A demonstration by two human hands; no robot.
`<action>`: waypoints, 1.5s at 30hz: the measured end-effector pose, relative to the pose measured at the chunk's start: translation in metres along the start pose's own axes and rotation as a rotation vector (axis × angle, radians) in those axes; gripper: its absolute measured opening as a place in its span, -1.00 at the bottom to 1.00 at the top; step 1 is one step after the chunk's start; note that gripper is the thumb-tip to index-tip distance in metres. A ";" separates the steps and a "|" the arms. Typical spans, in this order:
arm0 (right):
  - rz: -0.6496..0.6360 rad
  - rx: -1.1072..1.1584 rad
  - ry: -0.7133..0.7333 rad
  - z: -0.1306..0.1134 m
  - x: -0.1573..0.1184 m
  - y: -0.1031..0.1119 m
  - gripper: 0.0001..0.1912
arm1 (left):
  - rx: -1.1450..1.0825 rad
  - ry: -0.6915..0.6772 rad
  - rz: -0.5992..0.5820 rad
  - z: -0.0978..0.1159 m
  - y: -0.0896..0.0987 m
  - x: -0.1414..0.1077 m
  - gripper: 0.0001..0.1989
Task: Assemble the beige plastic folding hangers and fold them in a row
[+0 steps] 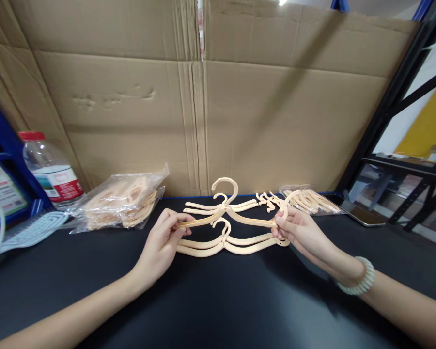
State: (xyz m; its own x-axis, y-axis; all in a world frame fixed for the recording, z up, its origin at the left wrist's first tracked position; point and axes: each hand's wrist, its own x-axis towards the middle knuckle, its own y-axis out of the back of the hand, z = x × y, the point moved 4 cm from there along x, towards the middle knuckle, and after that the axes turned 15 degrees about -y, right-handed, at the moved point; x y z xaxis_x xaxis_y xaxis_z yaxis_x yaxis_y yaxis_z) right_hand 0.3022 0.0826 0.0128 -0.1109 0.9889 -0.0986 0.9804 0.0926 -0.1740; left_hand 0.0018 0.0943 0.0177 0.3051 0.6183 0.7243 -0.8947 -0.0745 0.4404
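A cream plastic clothes hanger is held up level between my two hands, its hook upward. My left hand pinches the tip of its left arm between thumb and fingers. At the opposite tip, my right hand is closed on the right arm and also grips a small curved cream piece that sticks up from the fingers. Whether that piece is joined to the hanger cannot be made out. Just below lie more cream hangers, partly hidden by my fingers. Farther back are other hangers on the black table.
Clear bags of cream parts lie at back left, with a red-capped bottle and a light-blue hairbrush beyond. Loose small parts, another bag and a phone-like slab are at back right. Cardboard walls the back.
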 end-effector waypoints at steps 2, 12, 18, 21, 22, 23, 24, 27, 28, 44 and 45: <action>0.032 -0.002 0.024 -0.002 0.000 0.001 -0.58 | 0.004 -0.007 -0.013 0.002 0.000 -0.001 -0.82; 0.008 0.040 -0.006 -0.001 -0.001 0.002 -0.63 | 0.437 -0.464 -0.233 0.030 -0.006 -0.001 -0.85; -0.022 0.000 -0.052 0.004 -0.001 -0.002 -0.70 | 0.802 -0.684 -0.422 0.047 0.002 0.006 -0.86; -0.003 -0.003 -0.008 0.002 0.001 0.002 -0.72 | 0.877 -0.594 -0.510 0.050 0.006 0.012 -0.82; 0.000 0.007 0.006 0.001 0.002 0.004 -0.73 | 0.901 -0.569 -0.541 0.051 0.006 0.013 -0.80; -0.001 0.022 0.013 0.000 0.004 0.007 -0.75 | 0.926 -0.551 -0.571 0.051 0.007 0.013 -0.78; -0.006 0.035 0.010 -0.001 0.005 0.011 -0.75 | 0.951 -0.541 -0.601 0.052 0.007 0.014 -0.77; -0.046 0.001 -0.024 -0.007 0.008 0.022 -0.77 | 0.994 -0.519 -0.695 0.056 0.008 0.013 -0.76; -0.062 -0.040 -0.030 -0.010 0.008 0.026 -0.77 | 0.989 -0.508 -0.727 0.058 0.008 0.012 -0.77; -0.336 -0.911 0.092 -0.027 0.011 0.043 -0.83 | 0.680 -0.397 -0.872 0.053 -0.001 -0.002 -0.79; -0.350 -0.923 0.096 -0.027 0.011 0.042 -0.82 | 0.675 -0.402 -0.866 0.053 -0.001 -0.002 -0.78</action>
State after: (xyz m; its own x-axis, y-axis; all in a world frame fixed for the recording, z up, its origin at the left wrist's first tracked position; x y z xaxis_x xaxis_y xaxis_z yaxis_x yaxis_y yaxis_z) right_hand 0.3468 0.1000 0.0308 -0.4447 0.8901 -0.1002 0.6419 0.3947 0.6574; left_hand 0.0189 0.0516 0.0437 0.9175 0.3833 0.1061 -0.0188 -0.2248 0.9742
